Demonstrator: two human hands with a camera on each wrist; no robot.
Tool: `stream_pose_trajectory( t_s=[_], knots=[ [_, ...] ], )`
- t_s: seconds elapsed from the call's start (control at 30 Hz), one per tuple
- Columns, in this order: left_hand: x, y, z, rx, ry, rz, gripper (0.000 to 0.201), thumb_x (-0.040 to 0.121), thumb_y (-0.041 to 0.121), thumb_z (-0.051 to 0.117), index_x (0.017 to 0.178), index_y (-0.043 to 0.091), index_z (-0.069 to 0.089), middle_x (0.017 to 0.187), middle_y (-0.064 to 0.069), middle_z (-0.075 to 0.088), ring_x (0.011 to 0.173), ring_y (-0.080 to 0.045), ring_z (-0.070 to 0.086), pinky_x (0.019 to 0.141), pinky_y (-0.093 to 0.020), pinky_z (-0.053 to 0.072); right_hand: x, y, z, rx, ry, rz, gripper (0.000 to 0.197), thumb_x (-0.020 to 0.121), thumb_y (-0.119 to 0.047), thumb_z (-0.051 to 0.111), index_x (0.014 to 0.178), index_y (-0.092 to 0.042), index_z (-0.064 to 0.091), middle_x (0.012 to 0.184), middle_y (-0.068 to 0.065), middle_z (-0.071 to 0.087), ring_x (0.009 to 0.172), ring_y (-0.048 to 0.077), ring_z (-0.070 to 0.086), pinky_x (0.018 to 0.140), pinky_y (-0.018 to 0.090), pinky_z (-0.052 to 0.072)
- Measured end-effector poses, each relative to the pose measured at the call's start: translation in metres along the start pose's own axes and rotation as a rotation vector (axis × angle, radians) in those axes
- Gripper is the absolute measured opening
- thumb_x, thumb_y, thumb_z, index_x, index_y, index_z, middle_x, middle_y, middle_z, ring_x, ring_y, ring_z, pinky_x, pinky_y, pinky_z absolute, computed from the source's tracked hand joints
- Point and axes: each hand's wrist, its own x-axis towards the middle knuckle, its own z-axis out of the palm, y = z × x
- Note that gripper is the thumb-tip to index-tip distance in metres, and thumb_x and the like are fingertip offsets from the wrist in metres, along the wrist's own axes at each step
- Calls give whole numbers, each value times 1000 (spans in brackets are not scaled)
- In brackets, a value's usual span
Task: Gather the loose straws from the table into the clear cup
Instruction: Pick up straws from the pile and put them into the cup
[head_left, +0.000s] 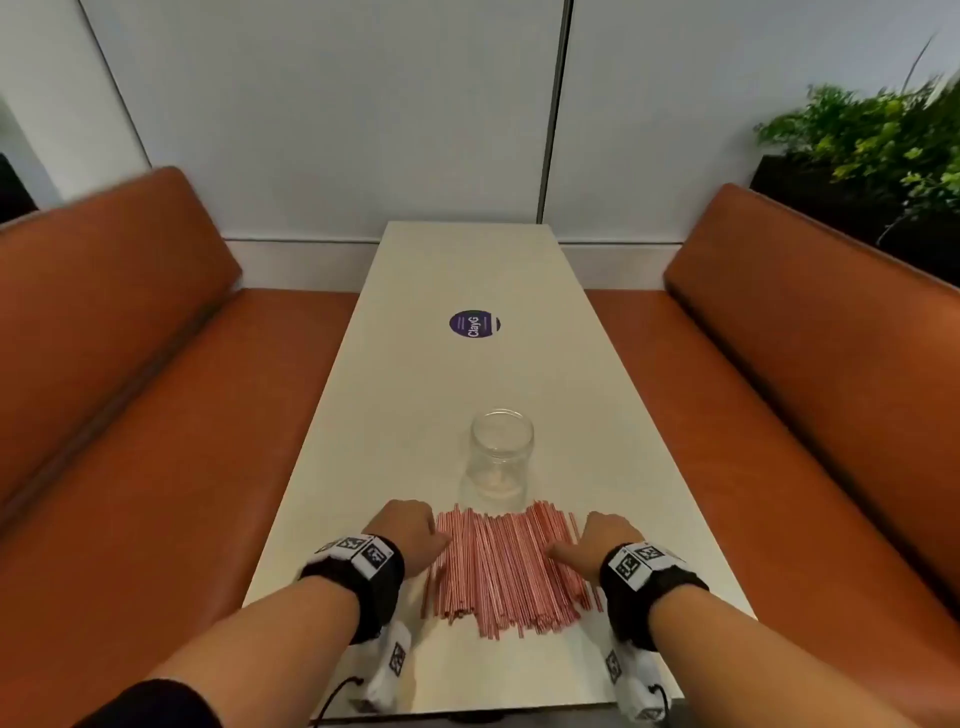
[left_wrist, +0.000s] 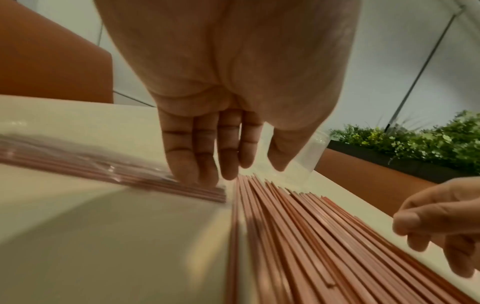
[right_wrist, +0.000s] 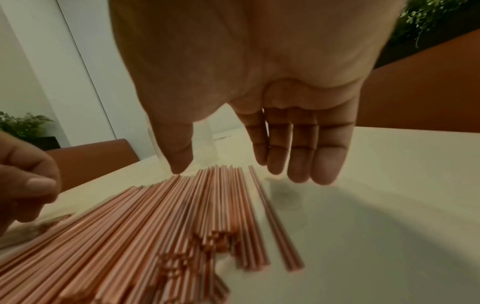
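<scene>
many pink straws (head_left: 506, 566) lie fanned on the table (head_left: 467, 384) just before the clear cup (head_left: 501, 452). our left hand (head_left: 410, 535) and right hand (head_left: 605, 543) flank the pile, fingers straight and relaxed, grasping nothing, left fingertips (left_wrist: 193, 170) touching straws.

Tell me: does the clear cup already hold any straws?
No, the clear cup stands without any; the straws all lie on the table.
</scene>
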Motion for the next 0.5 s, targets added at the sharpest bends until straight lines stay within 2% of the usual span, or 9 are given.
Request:
stream_pose_trajectory(
  t_s=[0.1,0.17,0.23,0.3,0.4,0.5],
  knots=[
    [10,6,6,-31,-8,-60,39,84,48,60,67,13,54,69,0,56,66,-18,58,56,-25,42,6,-5,3,19,-66,24,69,73,-63,63,117,-11,58,113,7,65,100,24,64,79,29,51],
    [12,13,10,-51,-7,-109,45,77,55,64,62,15,48,63,2,52,55,-13,50,47,-23,36,8,-9,5,36,-74,30,62,70,-64,66,104,-13,62,94,4,65,86,22,65,69,27,50],
    [13,18,14,-63,-9,-138,49,70,61,68,64,17,49,65,2,53,55,-12,51,49,-22,39,12,-10,8,50,-73,27,55,66,-64,69,89,-15,62,78,-1,60,71,18,61,58,24,45],
    [12,21,16,-54,-15,-153,53,64,65,71,67,17,51,68,3,56,58,-12,54,54,-23,43,14,-12,8,41,-66,33,51,66,-63,70,78,-16,56,70,-3,56,62,15,56,53,23,42],
    [12,25,18,-55,-32,-159,52,62,63,74,67,17,51,68,3,56,60,-14,57,56,-24,46,15,-16,7,26,-77,18,49,68,-60,71,81,-16,54,70,-3,54,62,14,55,59,26,46],
    [15,27,19,-37,-29,-142,40,72,51,71,65,18,50,68,2,54,70,-19,63,58,-24,46,15,-18,8,28,-72,5,39,74,-50,70,80,-16,50,68,-4,50,65,15,55,57,25,44]
  ],
)
